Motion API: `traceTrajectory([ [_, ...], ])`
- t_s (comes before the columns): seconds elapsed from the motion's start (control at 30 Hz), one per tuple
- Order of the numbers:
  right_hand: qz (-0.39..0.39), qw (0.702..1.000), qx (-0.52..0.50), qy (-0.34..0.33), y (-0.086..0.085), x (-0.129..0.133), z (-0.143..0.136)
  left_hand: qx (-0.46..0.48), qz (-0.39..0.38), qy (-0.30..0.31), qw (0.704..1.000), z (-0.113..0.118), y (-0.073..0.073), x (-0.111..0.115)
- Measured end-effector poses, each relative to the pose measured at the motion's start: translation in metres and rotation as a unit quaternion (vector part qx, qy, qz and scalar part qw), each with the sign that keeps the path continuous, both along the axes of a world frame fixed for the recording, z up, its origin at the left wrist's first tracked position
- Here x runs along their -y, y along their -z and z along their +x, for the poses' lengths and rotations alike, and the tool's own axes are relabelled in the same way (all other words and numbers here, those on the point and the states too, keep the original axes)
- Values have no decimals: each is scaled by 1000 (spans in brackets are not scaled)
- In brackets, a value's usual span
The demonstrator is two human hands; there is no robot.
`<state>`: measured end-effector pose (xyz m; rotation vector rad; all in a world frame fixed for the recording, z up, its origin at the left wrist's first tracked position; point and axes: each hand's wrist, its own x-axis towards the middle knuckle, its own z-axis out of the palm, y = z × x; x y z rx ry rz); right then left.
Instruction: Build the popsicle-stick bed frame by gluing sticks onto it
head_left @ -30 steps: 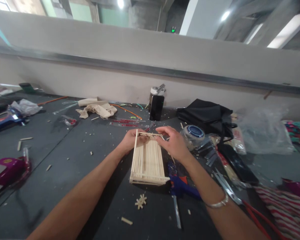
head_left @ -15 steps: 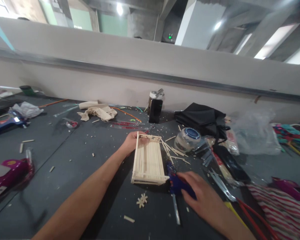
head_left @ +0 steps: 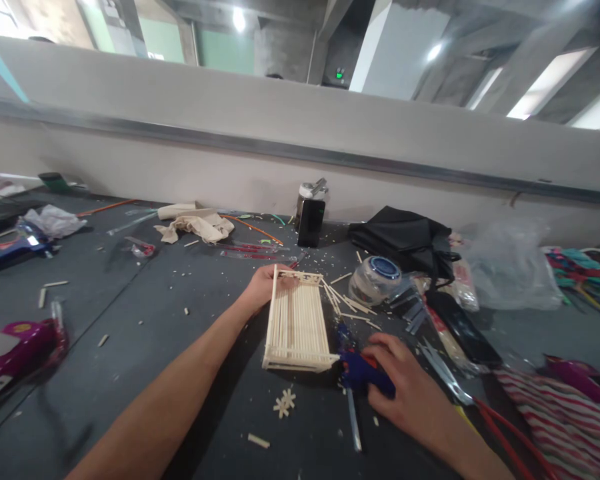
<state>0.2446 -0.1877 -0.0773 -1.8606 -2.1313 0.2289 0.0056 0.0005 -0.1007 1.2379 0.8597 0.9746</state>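
Note:
A small frame built of pale wooden sticks (head_left: 300, 320), with a floor of parallel sticks and raised ends, stands in the middle of the dark table. My left hand (head_left: 265, 285) grips its far left corner; some fingertips are hidden behind the sticks. A blue glue gun (head_left: 360, 373) lies right beside the frame's near right corner, a clear glue stick (head_left: 354, 421) protruding toward me. Around its handle, my right hand (head_left: 403, 377) is open, fingers raised and apart, the thumb near the handle's end. Below the frame rests a little star-shaped piece of short sticks (head_left: 285, 403).
Loose sticks (head_left: 350, 303) and a clear jar with a blue lid (head_left: 375, 280) lie beyond the glue gun. Scissors (head_left: 445, 370), a striped cloth (head_left: 555, 417) and a black bag (head_left: 403, 237) are at right. A phone (head_left: 311, 222) stands upright at the back.
My right hand has shifted slightly right and its fingers have lifted, uncovering a red part of the glue gun. My left hand and the stick frame have stayed put.

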Motion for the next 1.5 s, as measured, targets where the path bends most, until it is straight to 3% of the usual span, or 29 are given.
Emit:
traceTrajectory([
  [0.1, 5, 995, -91, 48, -3, 4, 17, 2, -5, 0, 1000, 1, -1, 1],
  [0.17, -20, 974, -207, 92, -7, 8, 25, 6, -7, 1, 1000, 1, -3, 2],
  [0.23, -45, 920, -371, 116, -16, 8, 25, 9, -9, 2, 1000, 2, -6, 3],
  [0.33, -51, 800, -589, 101, -35, -5, 9, 13, -14, 7, 1000, 2, -11, 6],
  [0.37, -38, 776, -622, 100, -42, -13, 2, 13, -15, 7, 1000, 2, -12, 7],
  [0.43, -30, 762, -640, 94, -53, -37, -12, 12, -13, 8, 1000, 1, -13, 8],
  [0.53, 10, 791, -607, 72, -59, -81, -24, 10, -10, 12, 1000, 1, -12, 7],
  [0.6, 30, 833, -549, 56, -57, -108, -30, 12, -12, 13, 1000, 1, -10, 5],
  [0.67, -4, 867, -497, 36, -52, -129, -36, 14, -10, 10, 1000, 1, -8, 3],
  [0.8, -37, 915, -403, -10, -46, -146, -52, 36, -1, 13, 999, 1, -7, 2],
  [0.93, 12, 957, -291, -3, -46, -147, -64, 53, 1, 16, 998, 2, -7, 3],
  [1.2, 88, 980, -177, -24, -36, -153, -70, 38, 2, 18, 999, 2, -6, 3],
  [1.5, 144, 982, -120, 13, -26, -151, -76, 98, 18, 81, 992, -4, -9, 2],
])
